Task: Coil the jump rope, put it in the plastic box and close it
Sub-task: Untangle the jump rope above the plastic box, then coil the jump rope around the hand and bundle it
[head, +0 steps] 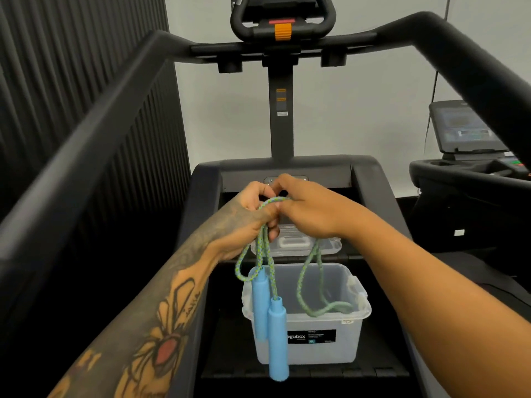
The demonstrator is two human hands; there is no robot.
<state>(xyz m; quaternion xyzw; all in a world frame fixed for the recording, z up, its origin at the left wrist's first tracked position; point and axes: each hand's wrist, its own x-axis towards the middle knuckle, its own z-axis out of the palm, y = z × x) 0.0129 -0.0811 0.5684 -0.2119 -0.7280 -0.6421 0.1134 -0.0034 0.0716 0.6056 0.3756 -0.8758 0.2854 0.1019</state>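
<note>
Both hands met just above the open plastic box [349, 350], knuckles touching, with the jump rope [304, 272] gathered between them. The left hand [248, 215] had its fingers curled round several strands of the green-and-blue braided cord, clamped on the bunch. The right hand [311, 211] pinched the top of the same bunch, where a short arc of cord bridged the two hands.

From the left hand a small loop drooped to the left. Beside it, two strands ran down to the blue handles [278, 340], which hung side by side, one lower than the other, in front of the box's left corner. From under the right hand a longer loop dropped into the box, its lowest bend lying near the right rim.

The box stood without its lid on the belt of a treadmill [281, 124], directly below the hands, a dark label on its front wall. The clear lid [296, 245] lay flat on the belt just beyond the box.
</note>
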